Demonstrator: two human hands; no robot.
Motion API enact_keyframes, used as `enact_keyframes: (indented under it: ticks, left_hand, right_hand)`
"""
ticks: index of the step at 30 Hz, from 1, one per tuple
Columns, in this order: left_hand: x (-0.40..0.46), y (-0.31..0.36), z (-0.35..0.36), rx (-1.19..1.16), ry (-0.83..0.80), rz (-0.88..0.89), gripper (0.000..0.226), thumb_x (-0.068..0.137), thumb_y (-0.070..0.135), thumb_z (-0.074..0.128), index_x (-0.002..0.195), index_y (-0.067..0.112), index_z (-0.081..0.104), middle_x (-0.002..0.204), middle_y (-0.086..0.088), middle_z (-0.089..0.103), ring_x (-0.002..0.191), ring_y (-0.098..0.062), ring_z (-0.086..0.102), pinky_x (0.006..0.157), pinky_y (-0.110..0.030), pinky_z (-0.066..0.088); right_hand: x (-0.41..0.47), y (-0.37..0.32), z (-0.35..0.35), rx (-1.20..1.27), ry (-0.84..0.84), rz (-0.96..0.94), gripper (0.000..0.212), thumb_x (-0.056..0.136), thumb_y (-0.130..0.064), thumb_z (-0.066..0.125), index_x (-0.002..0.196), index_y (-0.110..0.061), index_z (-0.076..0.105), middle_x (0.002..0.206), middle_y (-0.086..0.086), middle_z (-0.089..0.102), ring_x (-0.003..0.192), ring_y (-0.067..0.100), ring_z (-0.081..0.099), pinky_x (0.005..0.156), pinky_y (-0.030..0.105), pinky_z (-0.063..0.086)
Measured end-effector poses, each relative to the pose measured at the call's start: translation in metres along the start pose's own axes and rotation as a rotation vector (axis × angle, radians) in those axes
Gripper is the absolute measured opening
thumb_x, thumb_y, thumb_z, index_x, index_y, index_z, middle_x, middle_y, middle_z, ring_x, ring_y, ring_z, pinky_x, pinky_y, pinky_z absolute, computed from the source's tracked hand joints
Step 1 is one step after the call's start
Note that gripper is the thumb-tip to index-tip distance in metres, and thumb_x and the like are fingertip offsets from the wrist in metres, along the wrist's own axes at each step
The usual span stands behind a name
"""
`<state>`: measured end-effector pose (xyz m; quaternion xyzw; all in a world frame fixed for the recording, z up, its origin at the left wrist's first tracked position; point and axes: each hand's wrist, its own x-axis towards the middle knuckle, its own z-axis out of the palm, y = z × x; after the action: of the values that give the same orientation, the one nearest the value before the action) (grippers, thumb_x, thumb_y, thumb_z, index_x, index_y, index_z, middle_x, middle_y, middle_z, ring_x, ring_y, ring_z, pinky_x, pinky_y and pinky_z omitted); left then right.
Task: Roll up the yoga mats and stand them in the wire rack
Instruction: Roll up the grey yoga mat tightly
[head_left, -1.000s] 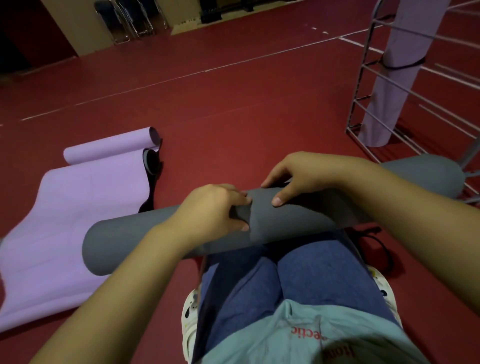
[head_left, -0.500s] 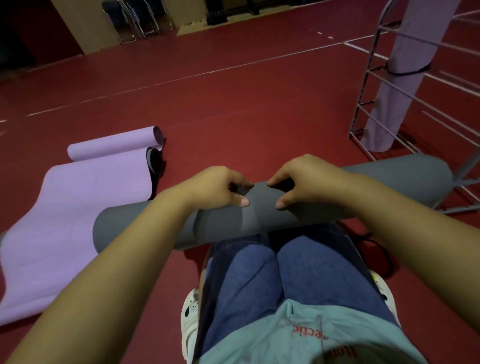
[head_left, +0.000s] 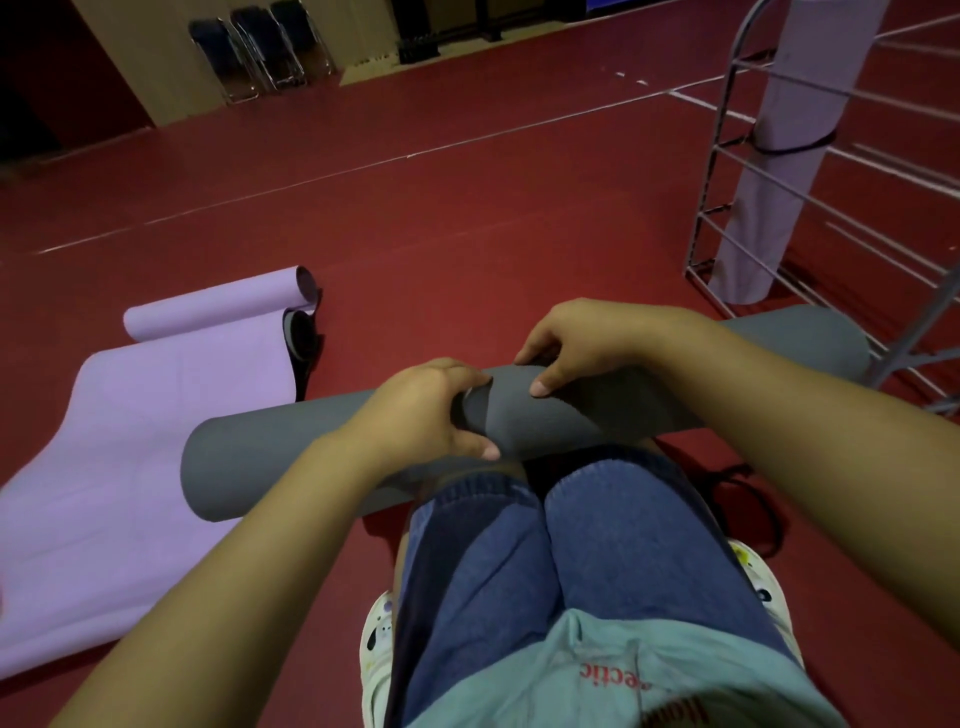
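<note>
A rolled grey yoga mat (head_left: 270, 457) lies crosswise over my knees, its right end near the wire rack (head_left: 727, 156). My left hand (head_left: 421, 410) grips the roll near its middle, fingers curled over the top and thumb underneath. Just to the right, my right hand (head_left: 587, 338) grips the same roll, thumb on the near side. A purple yoga mat (head_left: 156, 415) lies unrolled on the floor at left, its far end curled. A rolled purple mat (head_left: 779, 171) with a black strap stands upright in the rack.
Red floor with white lines stretches ahead. A black strap (head_left: 301, 338) lies at the unrolled mat's far corner, and another black strap (head_left: 748, 493) lies by my right knee. Folded chairs (head_left: 260, 52) lean against the far wall. My shoes (head_left: 379, 634) are on the floor.
The grey roll has lifted and shifted a little to the right. Both hands have moved closer together on it and turned it.
</note>
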<state>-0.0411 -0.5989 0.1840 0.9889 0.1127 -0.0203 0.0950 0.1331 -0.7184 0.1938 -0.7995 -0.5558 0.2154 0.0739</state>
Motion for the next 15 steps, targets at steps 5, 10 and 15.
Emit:
enact_keyframes:
  ticks: [5,10,15]
  left_hand:
    - [0.016,-0.008,0.0,0.034,-0.003,-0.014,0.074,0.069,0.042,0.08,0.134,0.02,0.051,0.128,-0.002,0.057,0.114,-0.021,0.053,0.09,-0.029,0.042]
    - [0.027,-0.018,-0.009,-0.015,-0.059,-0.013,0.066,0.072,0.041,0.079,0.131,0.022,0.055,0.124,0.002,0.061,0.111,-0.019,0.056,0.088,-0.028,0.043]
    - [0.035,-0.017,-0.014,-0.007,-0.126,-0.008,0.068,0.073,0.041,0.078,0.133,0.021,0.051,0.126,0.0,0.06,0.112,-0.02,0.055,0.093,-0.033,0.045]
  right_hand:
    - [-0.001,-0.003,0.021,-0.11,0.045,-0.009,0.047,0.099,-0.03,0.045,0.143,-0.016,0.04,0.147,0.004,0.042,0.132,0.023,0.041,0.109,0.038,0.034]
    - [-0.022,0.008,0.028,-0.165,0.19,-0.052,0.073,0.079,-0.045,0.069,0.141,-0.021,0.041,0.142,-0.001,0.044,0.128,0.019,0.044,0.105,0.034,0.037]
    - [-0.019,0.001,0.057,-0.495,0.242,-0.006,0.108,0.056,-0.054,0.081,0.141,-0.016,0.027,0.14,0.003,0.035,0.127,0.025,0.037,0.106,0.047,0.032]
